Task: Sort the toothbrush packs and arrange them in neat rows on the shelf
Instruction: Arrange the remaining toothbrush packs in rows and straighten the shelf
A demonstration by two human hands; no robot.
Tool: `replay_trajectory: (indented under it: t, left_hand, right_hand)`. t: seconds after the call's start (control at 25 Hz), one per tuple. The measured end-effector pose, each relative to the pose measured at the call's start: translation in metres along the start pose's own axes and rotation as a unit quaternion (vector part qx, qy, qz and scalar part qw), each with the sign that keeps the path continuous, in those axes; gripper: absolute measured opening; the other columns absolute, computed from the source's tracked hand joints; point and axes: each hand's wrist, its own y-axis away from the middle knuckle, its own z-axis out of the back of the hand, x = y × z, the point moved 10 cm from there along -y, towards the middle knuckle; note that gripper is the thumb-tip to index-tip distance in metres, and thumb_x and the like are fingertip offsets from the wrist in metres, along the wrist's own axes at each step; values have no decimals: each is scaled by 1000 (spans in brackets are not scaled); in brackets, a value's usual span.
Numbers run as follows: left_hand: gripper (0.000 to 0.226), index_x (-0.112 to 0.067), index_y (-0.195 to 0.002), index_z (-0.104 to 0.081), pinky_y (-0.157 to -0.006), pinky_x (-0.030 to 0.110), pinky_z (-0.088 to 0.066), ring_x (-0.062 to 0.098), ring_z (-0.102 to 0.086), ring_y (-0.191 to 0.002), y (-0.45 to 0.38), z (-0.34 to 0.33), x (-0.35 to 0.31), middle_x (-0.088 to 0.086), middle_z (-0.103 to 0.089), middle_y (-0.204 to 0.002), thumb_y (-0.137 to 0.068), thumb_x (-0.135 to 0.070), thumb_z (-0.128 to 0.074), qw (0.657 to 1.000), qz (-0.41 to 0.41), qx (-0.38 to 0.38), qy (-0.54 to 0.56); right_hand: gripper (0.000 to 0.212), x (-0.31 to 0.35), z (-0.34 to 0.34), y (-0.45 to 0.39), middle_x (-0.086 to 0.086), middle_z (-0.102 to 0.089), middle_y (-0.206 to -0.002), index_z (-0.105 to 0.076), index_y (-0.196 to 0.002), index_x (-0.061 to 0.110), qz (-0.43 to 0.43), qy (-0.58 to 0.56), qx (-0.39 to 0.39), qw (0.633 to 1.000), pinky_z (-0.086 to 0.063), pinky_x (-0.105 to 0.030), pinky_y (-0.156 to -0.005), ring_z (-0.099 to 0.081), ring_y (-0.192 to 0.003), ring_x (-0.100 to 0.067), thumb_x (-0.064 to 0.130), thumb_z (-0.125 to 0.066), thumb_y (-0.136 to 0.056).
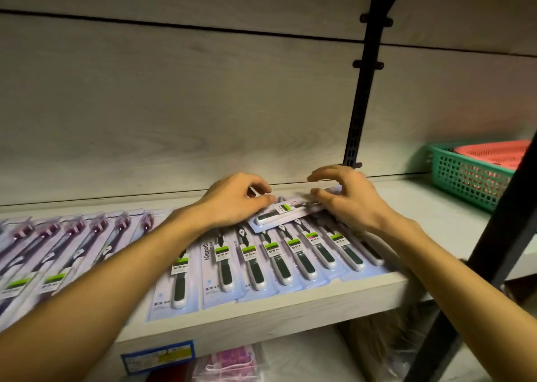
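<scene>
While a row of toothbrush packs (279,262) covers the near shelf (290,309), one loose pack (286,211) lies crosswise on top, pinched between both hands: left hand (235,204) at its far-left edge, right hand (345,198) on its right end.

A row of clear blister toothbrush packs with dark green-and-white handles and green labels (279,261) lies flat on the pale wood-grain shelf (290,303), side by side and overlapping, handle ends toward the front edge. To the left, a second row of packs with purple brushes (66,245) lies the same way, blurred. One more green-handled pack (286,211) lies crosswise on top of the green row, near the back, tilted.
</scene>
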Motion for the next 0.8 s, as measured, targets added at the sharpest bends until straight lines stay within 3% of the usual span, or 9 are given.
replay_trajectory:
  t: [0.08,0.2,0.32,0.48,0.68,0.8]
  left_hand:
    - [20,-37,-99,-75,-80,33,-54,0,-65,-87,1,-6,-11,-22,-72,-93,-89,-53,-67,1000,-22,2,-18]
    - [16,-38,-92,-77,-71,29,-51,-4,-65,-79,5,-11,-29,-24,-72,-85,-89,-51,-67,998,-54,1,-18]
    - [13,-35,-94,-78,-81,33,-57,-3,-68,-83,12,-12,-46,-22,-74,-88,-90,-44,-69,996,-85,9,16]
    - [14,-32,-102,-77,-85,35,-58,-2,-69,-87,20,-27,-66,-20,-75,-93,-92,-38,-70,987,-132,72,51]
    - [6,-34,-89,-76,-87,40,-57,6,-70,-85,-17,-17,-55,-18,-75,-87,-89,-38,-71,997,-53,17,45]
    - [11,-33,-90,-75,-85,37,-57,13,-70,-90,-45,-31,-56,-18,-73,-86,-88,-39,-66,997,-18,41,-56]
  right_hand:
    - [42,-27,9,4,0,-68,-123,-68,-118,24,-84,152,-20,985,-49,-34,-85,-61,-112,-24,54,-58,-90]
    - [49,-55,-4,8,-6,-73,-101,-71,-97,16,-161,125,17,979,-52,-36,-74,-65,-90,-29,63,-59,-86]
    - [44,-68,-5,1,-7,-72,-88,-73,-86,12,-188,39,5,981,-53,-38,-73,-64,-82,-26,56,-70,-82]
    - [32,-97,-5,1,-6,-71,-83,-78,-81,16,-253,15,32,967,-50,-33,-72,-64,-80,-23,48,-73,-82]
    - [21,-103,-8,-19,-1,-66,-72,-80,-79,12,-254,-60,47,964,-43,-28,-64,-56,-68,-15,32,-79,-79]
    - [15,-112,3,-31,0,-73,-91,-77,-81,5,-253,-47,5,966,-52,-29,-71,-66,-80,-19,19,-74,-80]
